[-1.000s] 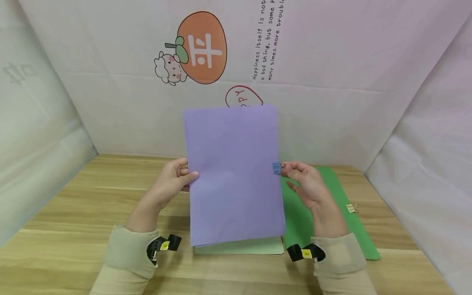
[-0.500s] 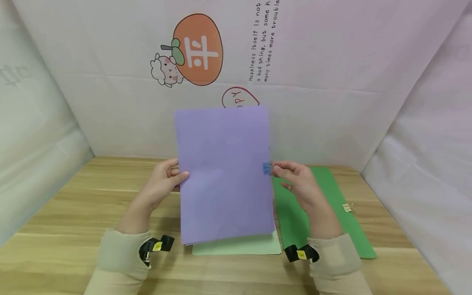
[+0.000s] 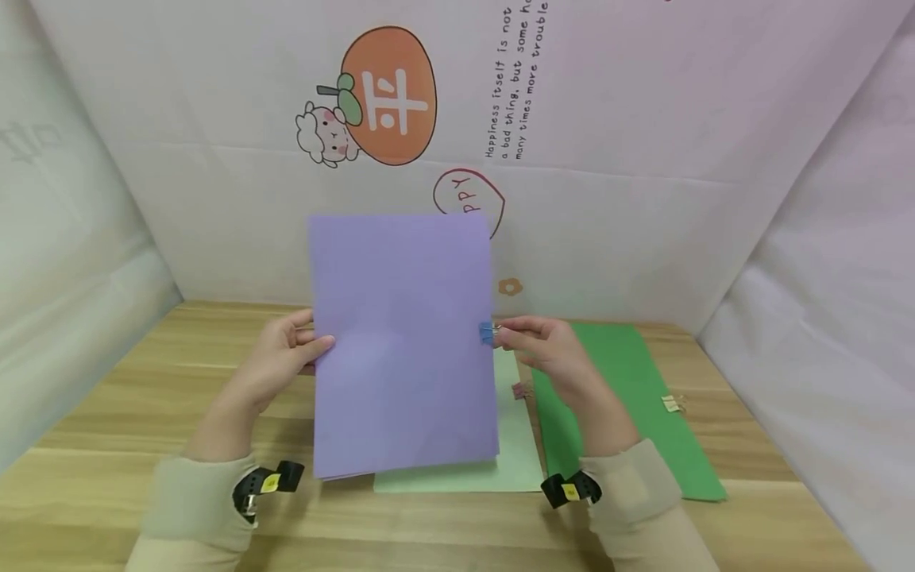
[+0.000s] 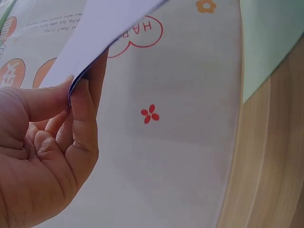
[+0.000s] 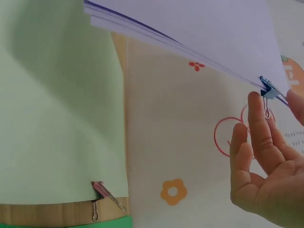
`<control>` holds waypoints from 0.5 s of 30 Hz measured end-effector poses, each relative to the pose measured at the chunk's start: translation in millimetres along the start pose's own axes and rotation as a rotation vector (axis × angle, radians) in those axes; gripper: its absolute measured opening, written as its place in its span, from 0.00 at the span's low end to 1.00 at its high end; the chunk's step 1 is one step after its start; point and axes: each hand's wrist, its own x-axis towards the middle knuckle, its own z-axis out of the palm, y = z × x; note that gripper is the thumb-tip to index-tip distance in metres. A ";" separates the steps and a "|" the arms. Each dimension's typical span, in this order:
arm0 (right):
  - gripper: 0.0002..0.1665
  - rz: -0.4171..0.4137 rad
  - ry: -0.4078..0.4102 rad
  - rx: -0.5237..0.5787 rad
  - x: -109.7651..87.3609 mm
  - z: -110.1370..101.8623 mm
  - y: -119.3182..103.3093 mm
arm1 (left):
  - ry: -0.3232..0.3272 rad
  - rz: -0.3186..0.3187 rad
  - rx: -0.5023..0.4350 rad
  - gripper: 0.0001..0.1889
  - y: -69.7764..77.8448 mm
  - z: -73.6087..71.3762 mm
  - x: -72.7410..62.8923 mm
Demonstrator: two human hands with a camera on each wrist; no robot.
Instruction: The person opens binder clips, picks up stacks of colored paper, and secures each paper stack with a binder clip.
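A stack of purple paper (image 3: 403, 342) is held up above the table, facing the head camera. My left hand (image 3: 275, 357) pinches its left edge, thumb in front and fingers behind. On the right edge sits a blue binder clip (image 3: 488, 333), its jaws over the sheets. Thumb and fingertips of my right hand (image 3: 554, 353) grip the clip by its wire handles. The right wrist view shows several sheet edges together under the blue clip (image 5: 268, 88), with my other fingers spread loosely below.
Light green paper (image 3: 457, 477) with a dark pink binder clip (image 3: 519, 391) on its right edge lies under the purple stack. Beside it is green paper (image 3: 629, 397) with a pale yellow binder clip (image 3: 670, 403). A printed white cloth (image 3: 608, 238) hangs behind the wooden table (image 3: 107, 445).
Both hands have carried the purple stack and blue clip leftward. More of the light green paper and its dark pink clip now shows.
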 end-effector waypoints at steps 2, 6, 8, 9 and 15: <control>0.23 0.001 -0.002 -0.026 2.4 4.5 -1.6 | 0.002 -0.002 0.023 0.25 -0.3 -5.0 -1.8; 0.20 0.023 -0.008 -0.044 6.1 12.6 -4.1 | 0.004 -0.005 0.066 0.25 -0.8 -14.0 -3.3; 0.19 0.035 -0.012 -0.046 7.8 16.7 -5.1 | -0.001 -0.003 0.086 0.24 -1.0 -18.7 -3.9; 0.18 0.040 -0.016 -0.046 9.1 18.8 -5.2 | -0.002 -0.004 0.095 0.24 -1.1 -21.2 -4.4; 0.16 0.074 -0.045 -0.036 17.7 34.5 -10.0 | 0.001 -0.019 0.132 0.26 -4.9 -39.5 -8.1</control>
